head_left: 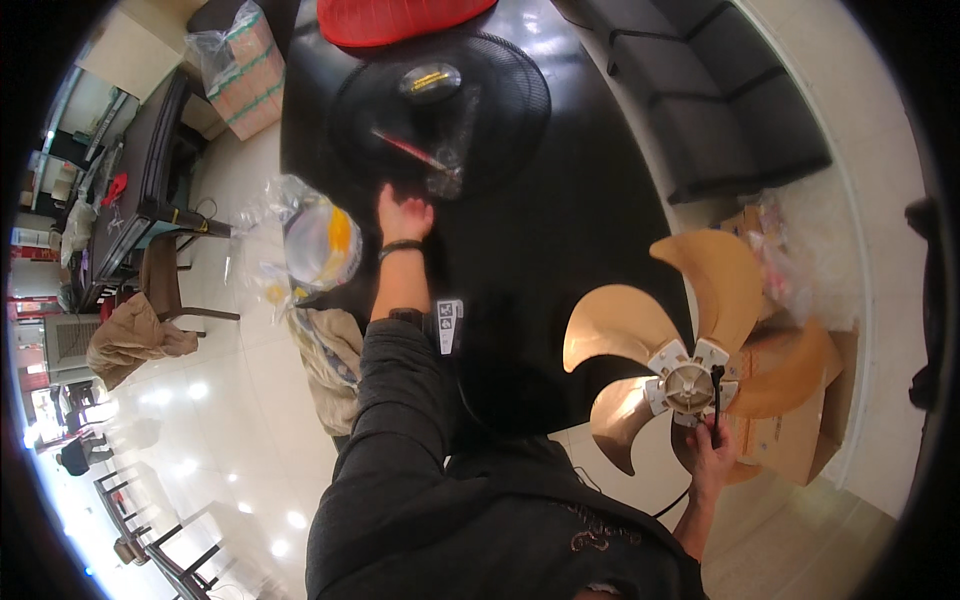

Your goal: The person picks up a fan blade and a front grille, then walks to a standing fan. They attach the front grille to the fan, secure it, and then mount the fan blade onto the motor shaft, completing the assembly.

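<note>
The right hand (712, 440) grips the gold fan blade (690, 345) from below, its flat face turned up. The left hand (402, 215) lies spread on the black grille (500, 95), table edge beside it.

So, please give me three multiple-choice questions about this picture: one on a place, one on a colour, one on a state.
1. Where does the left hand rest?
A. on the round black wire fan grille lying on the glossy black table
B. on the cardboard box
C. on the wooden chair

2. What colour is the plastic fan blade wheel?
A. red
B. golden tan
C. blue

3. How is the fan blade wheel held?
A. it lies flat on the table
B. it hangs from the ceiling
C. the right hand grips it from below, near its hub

Answers: 1 A, the left hand lies at the grille's near edge. 2 B, the blades look golden tan. 3 C, the fingers close just under the hub.
</note>
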